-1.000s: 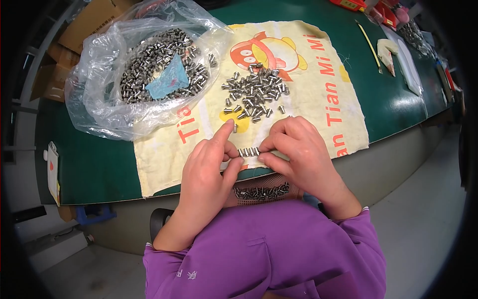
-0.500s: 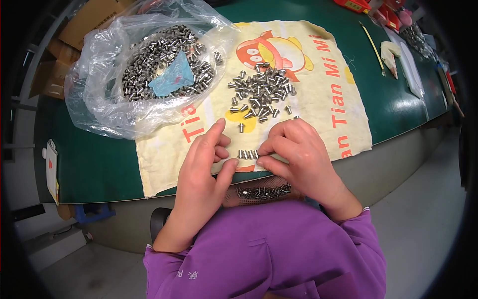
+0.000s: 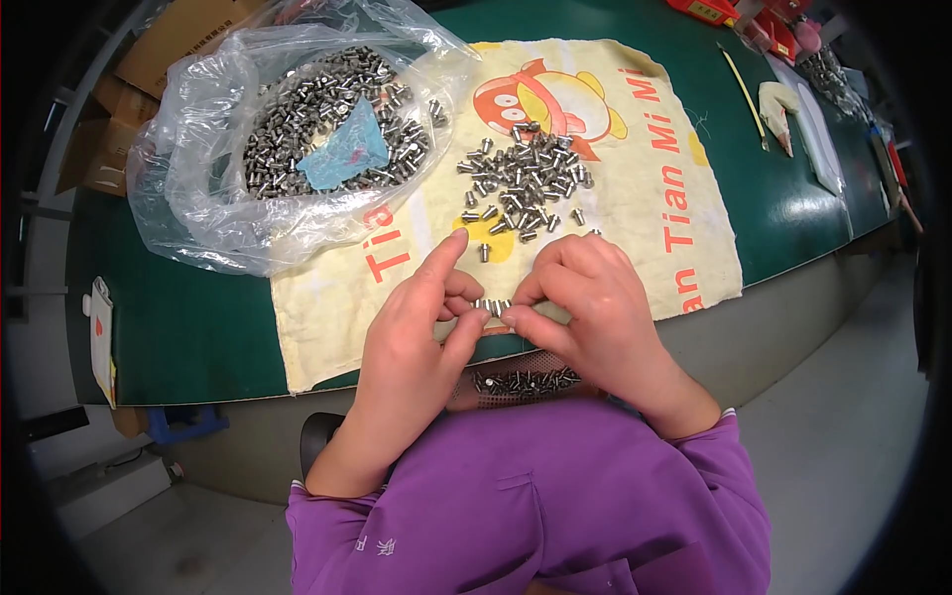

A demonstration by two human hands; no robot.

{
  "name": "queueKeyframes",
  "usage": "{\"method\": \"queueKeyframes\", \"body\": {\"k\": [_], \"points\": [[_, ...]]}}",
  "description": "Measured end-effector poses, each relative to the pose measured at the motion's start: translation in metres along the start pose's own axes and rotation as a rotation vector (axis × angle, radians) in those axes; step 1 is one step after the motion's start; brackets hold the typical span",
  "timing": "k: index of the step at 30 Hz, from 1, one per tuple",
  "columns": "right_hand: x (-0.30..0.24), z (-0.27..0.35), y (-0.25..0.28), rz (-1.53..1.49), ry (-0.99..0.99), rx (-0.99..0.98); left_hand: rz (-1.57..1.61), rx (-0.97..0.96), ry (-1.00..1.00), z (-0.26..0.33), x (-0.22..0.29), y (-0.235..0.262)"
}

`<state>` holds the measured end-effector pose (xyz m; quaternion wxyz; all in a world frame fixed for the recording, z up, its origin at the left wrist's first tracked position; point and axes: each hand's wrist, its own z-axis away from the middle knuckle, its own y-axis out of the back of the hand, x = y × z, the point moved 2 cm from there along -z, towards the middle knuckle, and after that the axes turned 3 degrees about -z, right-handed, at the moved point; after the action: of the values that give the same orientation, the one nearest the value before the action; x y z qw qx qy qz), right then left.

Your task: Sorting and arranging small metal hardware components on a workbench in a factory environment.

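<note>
Hands shifted little; both hands [image 3: 516, 317] pinch maybe five screws [image 3: 492, 305].

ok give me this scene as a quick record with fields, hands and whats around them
left hand: pinches one end of a short row of small metal pins
right hand: pinches the other end of the row
cloth: yellow printed, on green table
loose pile: pins on the cloth
bag: clear plastic, holds more pins
lap: perforated tray with pins

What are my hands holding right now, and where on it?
A short row of small metal studs, pinched at its two ends between left hand and right hand fingertips.
</note>
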<state>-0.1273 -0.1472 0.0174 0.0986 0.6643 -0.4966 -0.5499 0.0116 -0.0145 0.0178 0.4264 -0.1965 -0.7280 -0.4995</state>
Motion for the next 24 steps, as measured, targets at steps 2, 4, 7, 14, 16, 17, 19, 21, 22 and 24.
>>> {"method": "queueKeyframes", "body": {"k": [2, 4, 7, 14, 16, 17, 19, 21, 22, 24], "points": [[-0.0010, 0.0001, 0.0002, -0.006, 0.014, 0.005, 0.005, 0.008, -0.002, 0.0016, -0.0002, 0.0000], [-0.0002, 0.0010, -0.0002, -0.007, 0.019, 0.005, 0.000, 0.021, -0.037, 0.0020, -0.0016, -0.0011], [-0.0006, 0.0014, 0.0002, -0.013, 0.017, 0.006, -0.004, 0.017, -0.044, 0.0023, -0.0033, -0.0015], [0.0003, 0.0032, -0.0001, -0.021, 0.014, -0.004, 0.008, 0.004, -0.040, 0.0040, -0.0054, -0.0019], [-0.0003, 0.0036, 0.0001, -0.019, 0.011, -0.006, -0.001, 0.007, -0.049, 0.0046, -0.0049, -0.0017], [-0.0006, 0.0037, 0.0002, -0.019, 0.011, -0.006, -0.002, 0.007, -0.050, 0.0048, -0.0045, -0.0015], [-0.0009, 0.0039, 0.0004, -0.017, 0.013, -0.006, -0.007, -0.001, -0.036, 0.0050, -0.0037, -0.0012], [-0.0011, 0.0042, 0.0003, -0.016, 0.014, -0.004, -0.007, -0.004, -0.042, 0.0052, -0.0033, -0.0008], [-0.0013, 0.0044, 0.0002, -0.016, 0.014, -0.004, -0.006, -0.008, -0.047, 0.0053, -0.0029, -0.0005], [-0.0015, 0.0047, 0.0001, -0.016, 0.013, -0.006, -0.004, -0.011, -0.044, 0.0055, -0.0030, 0.0001]]}}
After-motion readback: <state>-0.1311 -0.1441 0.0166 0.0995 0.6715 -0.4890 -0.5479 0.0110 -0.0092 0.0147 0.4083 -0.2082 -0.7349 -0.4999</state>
